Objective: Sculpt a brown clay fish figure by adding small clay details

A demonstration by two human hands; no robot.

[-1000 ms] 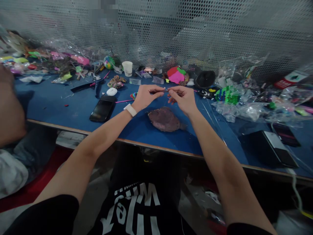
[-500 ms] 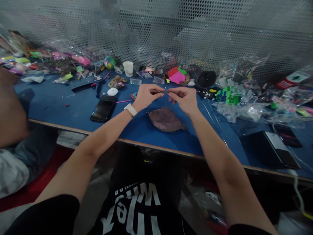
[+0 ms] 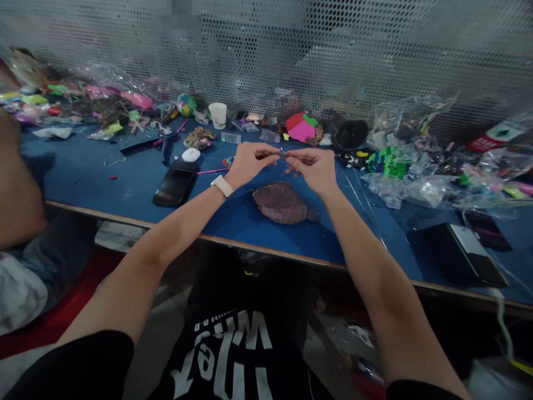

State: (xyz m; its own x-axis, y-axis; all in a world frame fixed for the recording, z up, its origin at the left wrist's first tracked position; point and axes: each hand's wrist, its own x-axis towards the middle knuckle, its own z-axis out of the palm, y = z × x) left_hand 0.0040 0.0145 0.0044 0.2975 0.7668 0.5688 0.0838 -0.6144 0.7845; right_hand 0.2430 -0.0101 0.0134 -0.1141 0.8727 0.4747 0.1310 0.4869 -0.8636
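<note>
While both hands meet above the blue table [image 3: 137, 183], left hand [image 3: 249, 163] and right hand [image 3: 313, 168] each have thumb and fingertips pinched together on a small thin piece [image 3: 283, 151], its form too small to tell. Brown leaf-shaped object [image 3: 280, 203] lies flat on the table, just below the hands, between the forearms. Dark phone [image 3: 175, 183] rests left of it; white oval [image 3: 191, 155] sits just beyond the phone.

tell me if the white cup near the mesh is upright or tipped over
Upright: the white cup has its open rim facing up and its narrower base down on the blue table.
</note>
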